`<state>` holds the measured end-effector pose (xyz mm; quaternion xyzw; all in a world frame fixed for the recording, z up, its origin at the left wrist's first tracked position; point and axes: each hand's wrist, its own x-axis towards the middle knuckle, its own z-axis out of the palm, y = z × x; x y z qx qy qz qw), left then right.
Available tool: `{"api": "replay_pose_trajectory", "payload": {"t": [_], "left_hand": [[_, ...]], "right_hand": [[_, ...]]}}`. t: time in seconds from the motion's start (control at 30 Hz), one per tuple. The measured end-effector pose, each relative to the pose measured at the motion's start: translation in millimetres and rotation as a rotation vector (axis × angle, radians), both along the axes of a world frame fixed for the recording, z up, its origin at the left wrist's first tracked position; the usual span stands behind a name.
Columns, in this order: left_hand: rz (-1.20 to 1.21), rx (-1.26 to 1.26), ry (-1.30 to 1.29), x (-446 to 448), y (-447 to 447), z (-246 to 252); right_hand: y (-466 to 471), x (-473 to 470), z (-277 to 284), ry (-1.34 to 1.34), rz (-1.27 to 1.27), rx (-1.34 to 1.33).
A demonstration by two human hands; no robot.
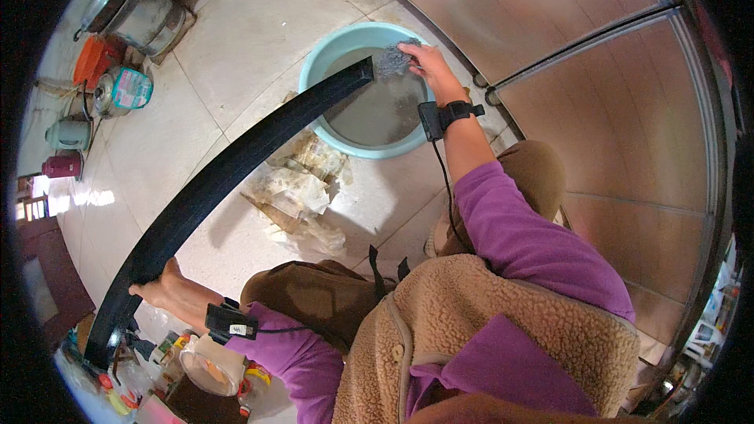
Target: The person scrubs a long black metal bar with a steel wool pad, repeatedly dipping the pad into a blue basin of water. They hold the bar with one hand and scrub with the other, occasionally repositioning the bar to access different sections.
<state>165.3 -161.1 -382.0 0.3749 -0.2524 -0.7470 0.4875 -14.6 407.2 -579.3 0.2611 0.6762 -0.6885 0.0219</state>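
Note:
A long black channel-shaped bar (235,156) slants across the floor, its far end over a light-blue plastic basin (312,68). My left hand (171,290) grips the bar near its lower end; its far fingers are hidden behind the bar. In my right hand (430,62) is a grey scouring pad (397,60), held above the basin close to the bar's far end. Murky grey water (383,112) stands in the basin. Both wrists wear black strapped devices with cables.
Crumpled paper and plastic sheets (294,194) lie beside the basin. Brown panelled cabinet doors (589,129) rise at the right. A metal pot (147,17), a kettle (112,94) and other wares line the left. Bottles (256,383) and bags stand at lower left.

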Motion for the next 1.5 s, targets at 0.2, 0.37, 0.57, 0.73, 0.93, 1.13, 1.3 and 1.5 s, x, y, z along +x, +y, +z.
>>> {"api": "replay_pose_trajectory", "payload": {"t": [0.2, 0.37, 0.57, 0.73, 0.93, 1.13, 1.3, 1.5], "left_hand": [[-0.026, 0.112, 0.029, 9.9, -20.9, -12.7], [0.023, 0.101, -0.009, 10.7, -22.9, -14.7], [-0.043, 0.218, -0.077, 13.7, -32.9, -19.5], [-0.072, 0.267, -0.131, 16.9, -32.7, -16.8], [-0.064, 0.327, -0.156, 14.9, -40.3, -24.7], [-0.172, 0.232, -0.185, 2.5, -39.0, -41.0], [-0.222, 0.139, -0.165, -5.2, 5.9, -22.4], [-0.253, -0.005, -0.112, -12.3, 58.1, 5.7]], "right_hand": [[-12.6, 3.4, -21.7, -0.135, -0.105, -0.529], [-28.2, 0.7, -24.1, -0.106, -0.080, -0.566], [-49.9, -5.7, -38.3, 0.117, -0.323, -0.044], [-59.0, -5.5, -63.5, 0.144, -0.419, 0.152], [-55.8, 9.6, -100.3, 0.016, -0.297, 0.271], [-65.0, 23.7, -97.7, -0.003, -0.164, 0.696], [-74.3, 30.3, -83.0, -0.059, 0.069, 0.714], [-91.0, 26.3, -95.6, 0.030, 0.137, 0.745]]}}
